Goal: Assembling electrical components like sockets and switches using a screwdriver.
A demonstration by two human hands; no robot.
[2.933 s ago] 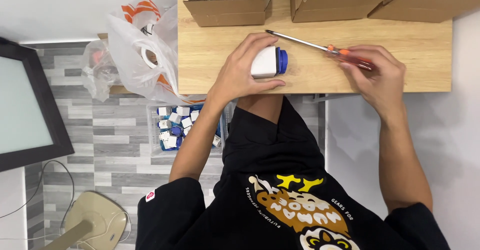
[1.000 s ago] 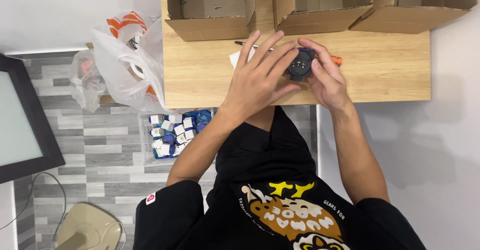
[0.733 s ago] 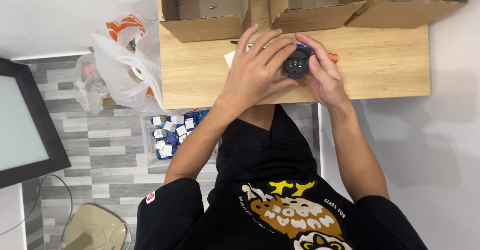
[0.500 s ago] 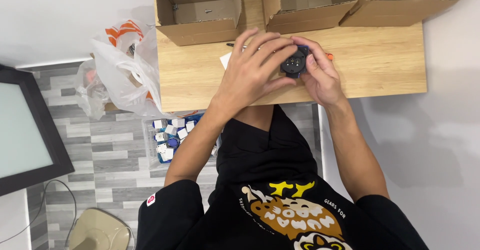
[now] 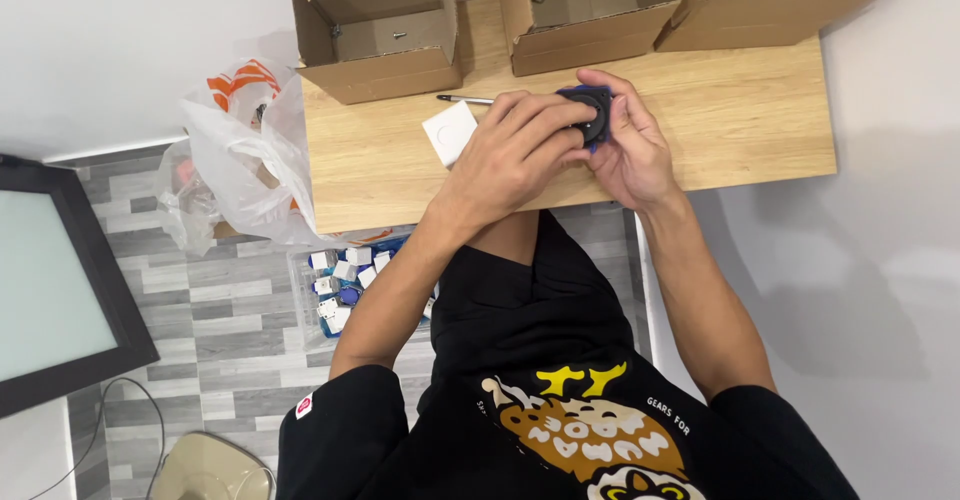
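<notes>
Blue and black, a small boxy part [image 5: 590, 117] was held above the far middle of a wooden table [image 5: 760, 130] in the head view, the only view given. It was gripped from both sides. The left hand [image 5: 515, 155] was laid over its near-left side with the fingers closed against it, while the right hand [image 5: 630, 150] was cupped round its right side and clamped on it, the thumb set along the top edge. Held that way, with its round dark face turned up, the part seemed to be steadied by one hand so that it could be worked on by the other; whether anything was being turned or pressed could not be told.

Just left of the hands a white square cover [image 5: 449, 132] was lying flat on the table, near but apart from the part, as if set aside within reach. A thin metal rod [image 5: 465, 100] was seen beside it, its further end hidden behind the left hand.

Along the far edge three open cardboard boxes were lined up: a left box [image 5: 375, 35] with a small screw-like bit inside, a middle box [image 5: 580, 10] and a right box [image 5: 790, 0]. A plastic bag [image 5: 240, 170] was slumped off the left end of the table, and a clear bin of small white and blue pieces [image 5: 345, 285] was sitting on the floor below.
</notes>
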